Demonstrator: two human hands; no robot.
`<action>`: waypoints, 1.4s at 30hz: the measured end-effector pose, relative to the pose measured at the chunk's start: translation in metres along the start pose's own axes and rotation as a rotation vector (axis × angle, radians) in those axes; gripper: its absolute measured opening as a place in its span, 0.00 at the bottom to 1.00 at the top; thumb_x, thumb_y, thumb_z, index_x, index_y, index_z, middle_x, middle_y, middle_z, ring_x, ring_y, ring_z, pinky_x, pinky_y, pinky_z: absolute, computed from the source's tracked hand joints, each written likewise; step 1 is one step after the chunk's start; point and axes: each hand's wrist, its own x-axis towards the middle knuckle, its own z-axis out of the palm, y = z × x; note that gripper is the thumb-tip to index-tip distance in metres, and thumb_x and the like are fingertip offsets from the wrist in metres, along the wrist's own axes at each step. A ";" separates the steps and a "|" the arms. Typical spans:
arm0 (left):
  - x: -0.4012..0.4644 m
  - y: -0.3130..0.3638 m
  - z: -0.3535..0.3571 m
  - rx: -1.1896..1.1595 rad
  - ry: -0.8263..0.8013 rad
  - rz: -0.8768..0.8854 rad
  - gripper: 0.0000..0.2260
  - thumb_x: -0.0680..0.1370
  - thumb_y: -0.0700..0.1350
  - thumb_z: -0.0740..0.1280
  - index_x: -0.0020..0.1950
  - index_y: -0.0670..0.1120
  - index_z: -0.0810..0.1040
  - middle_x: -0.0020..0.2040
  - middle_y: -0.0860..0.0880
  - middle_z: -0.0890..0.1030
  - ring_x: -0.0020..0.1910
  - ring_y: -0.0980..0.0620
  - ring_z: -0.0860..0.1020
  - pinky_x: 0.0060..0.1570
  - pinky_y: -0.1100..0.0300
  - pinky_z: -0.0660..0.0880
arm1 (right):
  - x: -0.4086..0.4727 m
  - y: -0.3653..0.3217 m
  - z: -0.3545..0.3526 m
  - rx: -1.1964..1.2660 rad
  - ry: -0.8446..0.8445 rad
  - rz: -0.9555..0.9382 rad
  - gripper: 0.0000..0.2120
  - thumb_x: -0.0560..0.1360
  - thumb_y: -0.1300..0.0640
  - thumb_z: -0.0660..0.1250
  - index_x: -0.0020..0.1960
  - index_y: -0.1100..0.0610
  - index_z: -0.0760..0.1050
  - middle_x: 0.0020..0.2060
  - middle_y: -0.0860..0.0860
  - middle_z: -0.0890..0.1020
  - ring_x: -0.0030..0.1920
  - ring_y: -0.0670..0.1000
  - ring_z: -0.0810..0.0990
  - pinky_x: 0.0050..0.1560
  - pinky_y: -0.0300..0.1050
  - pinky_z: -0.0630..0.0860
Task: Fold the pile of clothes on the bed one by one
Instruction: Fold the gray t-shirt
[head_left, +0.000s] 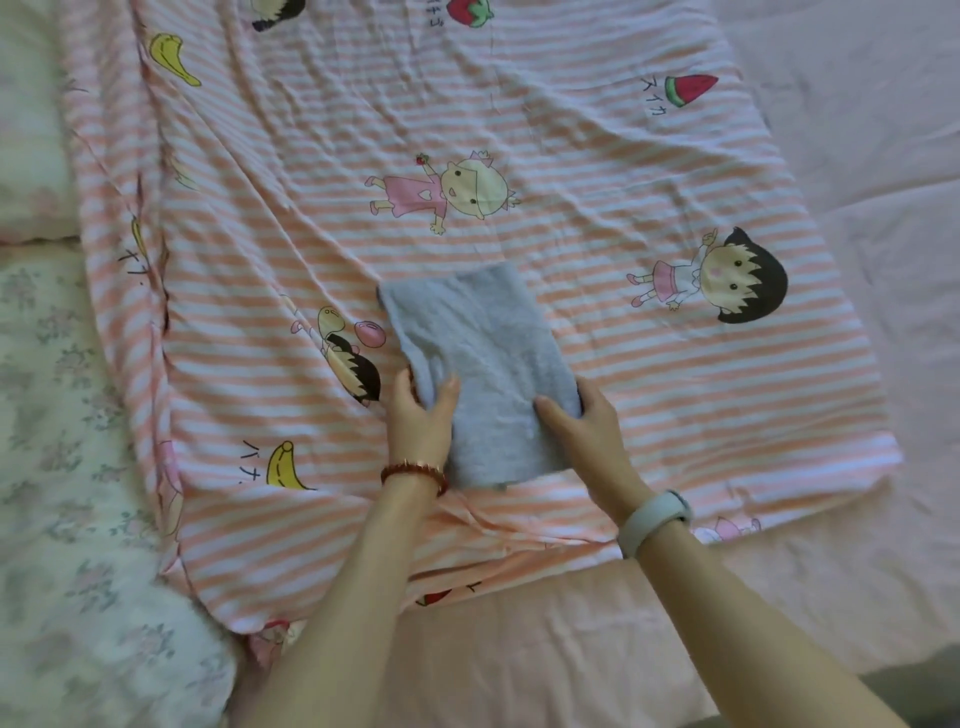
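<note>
A small grey garment (478, 343) lies folded into a long rectangle on a pink-and-white striped sheet with cartoon prints (571, 130). My left hand (421, 415) grips its left edge near the middle, thumb on top and fingers under the fabric. My right hand (582, 421) grips the right edge opposite, thumb on top and fingers curled round the side. Both hands hold the cloth at about the same height, and its near end lies flat between my wrists.
The striped sheet is spread over a plain pink bed cover (857, 156). A white floral quilt (62, 441) lies bunched along the left. The bed's near edge runs across the bottom right corner.
</note>
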 end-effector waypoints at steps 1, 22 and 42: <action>-0.018 -0.011 -0.003 -0.034 -0.021 -0.062 0.08 0.75 0.42 0.68 0.52 0.47 0.72 0.49 0.48 0.79 0.50 0.49 0.77 0.56 0.51 0.75 | -0.007 0.008 -0.012 -0.029 0.009 -0.002 0.12 0.73 0.58 0.68 0.55 0.58 0.74 0.47 0.54 0.79 0.47 0.51 0.77 0.47 0.50 0.75; 0.041 0.014 0.026 0.729 -0.295 0.265 0.12 0.79 0.51 0.59 0.40 0.45 0.69 0.34 0.50 0.68 0.36 0.48 0.67 0.31 0.59 0.62 | -0.059 0.073 -0.003 0.400 0.390 0.315 0.08 0.80 0.53 0.57 0.52 0.58 0.70 0.45 0.49 0.76 0.45 0.47 0.76 0.45 0.42 0.73; -0.353 -0.059 0.176 0.449 -0.273 0.232 0.04 0.78 0.45 0.63 0.45 0.47 0.75 0.38 0.52 0.78 0.37 0.55 0.75 0.37 0.59 0.71 | -0.285 0.139 -0.354 0.197 0.472 0.162 0.05 0.79 0.57 0.61 0.51 0.58 0.72 0.42 0.49 0.77 0.40 0.47 0.77 0.35 0.35 0.70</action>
